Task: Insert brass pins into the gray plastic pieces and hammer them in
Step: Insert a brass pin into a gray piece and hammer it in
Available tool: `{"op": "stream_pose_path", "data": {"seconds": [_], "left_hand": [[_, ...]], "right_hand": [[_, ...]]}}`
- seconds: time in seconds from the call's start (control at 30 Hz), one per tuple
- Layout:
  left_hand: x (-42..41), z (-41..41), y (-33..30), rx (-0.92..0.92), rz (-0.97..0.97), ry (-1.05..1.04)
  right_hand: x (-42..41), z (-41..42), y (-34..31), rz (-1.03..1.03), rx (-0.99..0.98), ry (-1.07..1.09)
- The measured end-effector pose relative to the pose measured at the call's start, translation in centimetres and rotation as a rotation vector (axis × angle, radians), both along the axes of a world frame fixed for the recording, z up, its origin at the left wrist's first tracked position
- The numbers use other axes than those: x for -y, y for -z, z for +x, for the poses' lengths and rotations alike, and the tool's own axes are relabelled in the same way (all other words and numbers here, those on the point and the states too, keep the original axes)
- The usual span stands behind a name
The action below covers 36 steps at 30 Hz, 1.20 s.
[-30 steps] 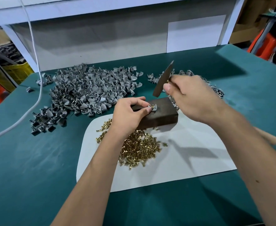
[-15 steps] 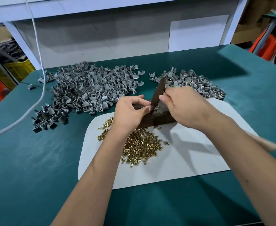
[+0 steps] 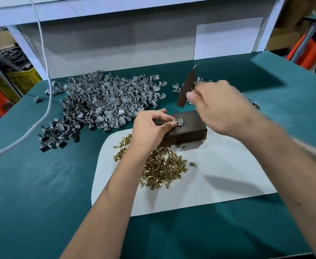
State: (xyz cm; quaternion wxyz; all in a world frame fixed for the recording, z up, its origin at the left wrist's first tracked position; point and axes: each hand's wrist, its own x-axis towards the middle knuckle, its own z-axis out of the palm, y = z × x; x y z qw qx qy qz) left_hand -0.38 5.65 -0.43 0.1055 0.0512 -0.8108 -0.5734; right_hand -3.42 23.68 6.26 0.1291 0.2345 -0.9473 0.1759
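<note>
L hand (image 3: 151,126) pinches a gray piece (image 3: 177,122) w/ thumb + forefinger, pinning it on top of the block (image 3: 187,130). R hand (image 3: 218,107), blurred, is curled round the hammer (image 3: 188,86) close under its head; head is up, tilted, above and behind the piece. Can't tell if a pin sits in the piece, too small.

Step in hand, as I judge it: tapping the pin home. To do it well: keep the piece flat on the block, fingertips (image 3: 174,124) off to the side of the strike point, bring the head down square on the pin. Short choked grip suits light taps; a skewed hit would likely bend the pin or flick the piece off.

Around: loose pins (image 3: 162,169) heaped on a white mat (image 3: 218,184) just in front of the block, under the L forearm. Big heap of gray pieces (image 3: 106,103) on the counter (image 3: 32,193) to the left; smaller heap (image 3: 177,88) behind the R hand, mostly hidden. White cable (image 3: 45,101) trails across the far left, well apart from the work.

In the way: nothing between hammer and piece except the L fingertips, which touch the piece.
</note>
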Motion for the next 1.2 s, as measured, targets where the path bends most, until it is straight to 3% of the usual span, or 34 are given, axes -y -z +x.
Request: {"op": "stream_pose_path", "data": {"seconds": [0.07, 0.17, 0.23, 0.37, 0.47, 0.53, 0.67, 0.77, 0.83, 0.97, 1.1, 1.2], "left_hand": [[0.0, 0.0, -0.1, 0.007, 0.011, -0.003], [-0.2, 0.1, -0.3, 0.022, 0.029, -0.003], [-0.2, 0.1, -0.4, 0.030, 0.018, -0.003], [-0.1, 0.1, -0.3, 0.028, -0.006, -0.012], [-0.3, 0.2, -0.5, 0.023, 0.026, -0.006], [-0.3, 0.2, -0.5, 0.026, 0.020, -0.007], [0.0, -0.1, -0.2, 0.016, 0.008, -0.003], [-0.1, 0.0, -0.2, 0.010, 0.007, -0.006], [-0.1, 0.1, -0.2, 0.016, 0.007, -0.008], [0.1, -0.1, -0.2, 0.016, -0.003, 0.004], [-0.1, 0.1, -0.4, 0.013, 0.014, -0.003], [-0.1, 0.2, -0.4, 0.025, 0.004, 0.001]], "right_hand": [[0.7, 0.4, 0.6, -0.018, 0.052, 0.002], [1.3, 0.5, 0.7, 0.169, 0.233, 0.012], [1.0, 0.1, 0.1, 0.180, 0.184, 0.026], [1.3, 0.7, 1.0, -0.054, 0.028, 0.059], [1.3, 0.6, 1.3, 0.116, 0.219, 0.068], [0.7, 0.1, 0.2, 0.179, 0.206, 0.082], [0.5, 0.5, 0.5, -0.078, -0.025, 0.103], [1.3, 0.8, 1.4, 0.129, 0.176, 0.044], [1.0, 0.4, 0.2, 0.216, 0.188, 0.051], [0.4, 0.2, 0.2, -0.021, -0.058, 0.095], [1.3, 1.0, 1.7, 0.152, 0.168, 0.029], [0.3, 0.1, 0.3, 0.152, 0.077, 0.051]]}}
